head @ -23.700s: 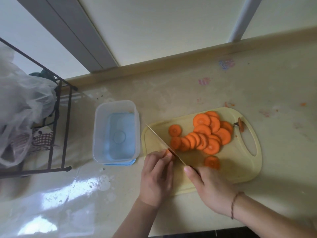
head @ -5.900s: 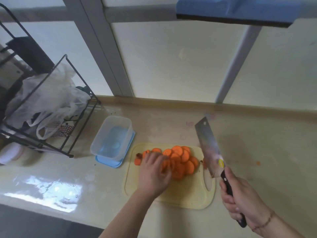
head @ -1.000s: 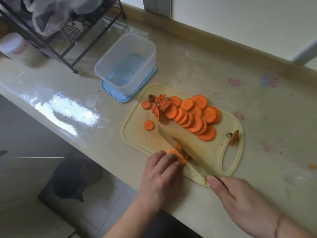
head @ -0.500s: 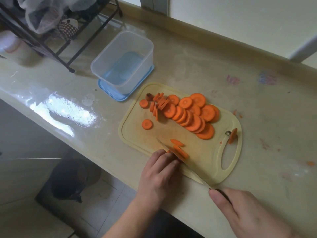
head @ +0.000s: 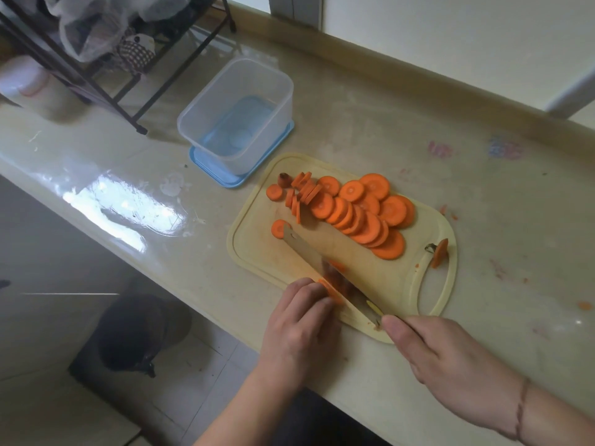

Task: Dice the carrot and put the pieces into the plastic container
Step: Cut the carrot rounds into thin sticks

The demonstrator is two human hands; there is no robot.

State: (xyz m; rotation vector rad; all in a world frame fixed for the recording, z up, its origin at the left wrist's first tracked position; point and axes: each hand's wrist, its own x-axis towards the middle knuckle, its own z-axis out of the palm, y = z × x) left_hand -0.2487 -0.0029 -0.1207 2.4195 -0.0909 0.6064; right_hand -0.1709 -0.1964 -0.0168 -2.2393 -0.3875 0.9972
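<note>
A pale glossy countertop [head: 354, 130] runs diagonally from the left edge to the lower right of the frame. In the upper left stands one black wire rack [head: 96, 75] holding crumpled plastic bags [head: 96, 24]. Right of it, upper centre, sits one clear plastic container [head: 206, 123], with no carrot in it, resting on one blue lid [head: 231, 181]. Just beside its lower right corner lies one yellow cutting board [head: 402, 284] with a handle cut-out at its right end. On the board's upper half lies an overlapping heap of round carrot slices [head: 360, 210], roughly two dozen; an exact count cannot be told. Two more rounds lie apart at the heap's left, one dark carrot end [head: 283, 180] sits at the board's upper left, and one more piece [head: 439, 252] leans by the handle hole. One knife [head: 309, 252] crosses the board's lower left, its blade blurred. The right hand [head: 450, 365], lower right, is closed around the knife's handle, forefinger stretched toward the blade. The left hand [head: 299, 329], lower centre, presses curled fingertips down on a small carrot stack [head: 330, 289] against the blade.
</note>
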